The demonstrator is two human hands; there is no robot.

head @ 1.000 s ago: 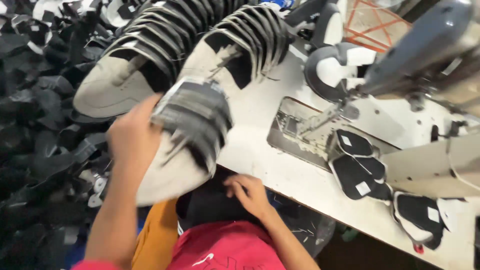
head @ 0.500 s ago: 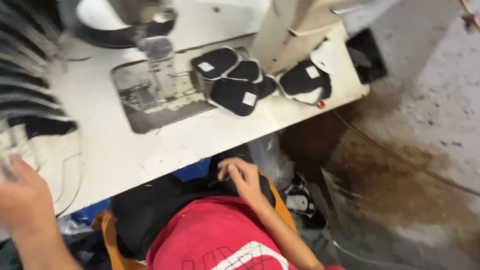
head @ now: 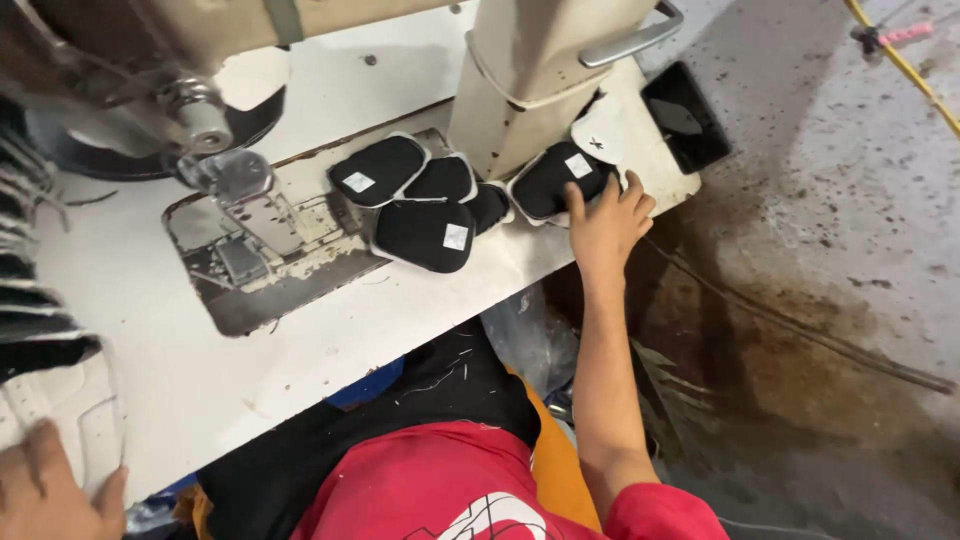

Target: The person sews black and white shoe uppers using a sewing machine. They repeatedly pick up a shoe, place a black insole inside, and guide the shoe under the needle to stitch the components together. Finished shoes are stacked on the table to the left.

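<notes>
- Head view: the right hand (head: 606, 222) is stretched out to the right edge of the white surface (head: 300, 350), and its fingers (head: 578, 203) are laid, slightly spread, on a black padded piece with a white border (head: 560, 178); the piece is touched from above, and no closed grip on it can be made out.
- That piece is found at the foot of the cream sewing machine column (head: 530, 75), just beside the right edge of the surface, with a small white sticker on its top.
- To its left, a cluster of similar black padded pieces (head: 420, 205) is spread out, overlapping one another, between the column and the metal needle plate (head: 265, 260).
- The presser foot and needle assembly (head: 225, 175) is seen above the plate, left of the cluster.
- A dark flat rectangular object (head: 685, 115) is set at the far right corner of the surface.
- The left hand (head: 50, 495) is seen at the near left corner, partly cut off by the picture edge; it is rested against a white and black shoe upper (head: 60, 400), and whether anything is gripped cannot be told.
- A red garment (head: 430, 490) and black cloth (head: 440, 385) are seen in the lap, below the near edge of the surface.
- A stained concrete floor (head: 840, 300) is seen to the right.
</notes>
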